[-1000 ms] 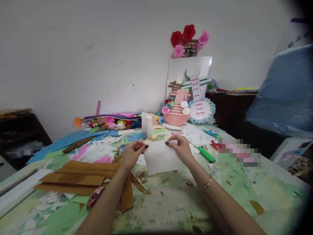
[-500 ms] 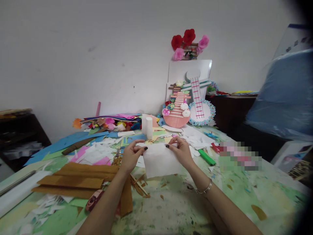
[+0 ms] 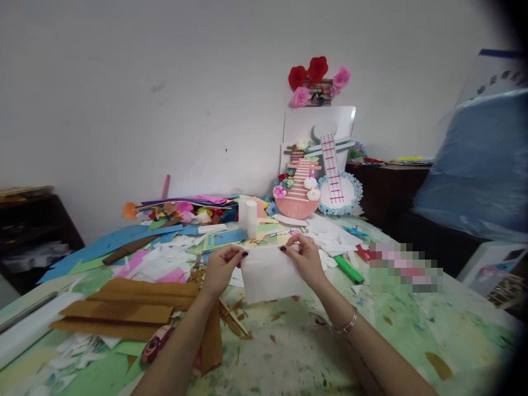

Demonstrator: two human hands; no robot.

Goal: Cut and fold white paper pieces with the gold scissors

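Observation:
A thin white sheet of paper [image 3: 270, 278] hangs between my hands above the table. My left hand [image 3: 223, 267] pinches its upper left corner between thumb and fingers. At the upper right corner, the thumb and fingers of my right hand [image 3: 305, 258] are closed on the same sheet. Its lower edge hangs free, slightly slanted. Beneath my left wrist lie folded brown crepe paper [image 3: 136, 302] and a thin wooden stick [image 3: 234, 317]. Scissors [image 3: 196, 269] lie partly hidden beside my left hand.
Behind the sheet stands a white roll [image 3: 251, 220]. A green box cutter [image 3: 348, 269] lies to the right, and a pink tape-like object [image 3: 157, 344] at the left front. White scraps [image 3: 165, 257] cover the left. Paper instruments [image 3: 297, 201] lean at the wall.
My left hand's fingers have drawn in closer at the sheet's corner. Both hands still hold the sheet at nearly the same place; the view has tilted slightly upward.

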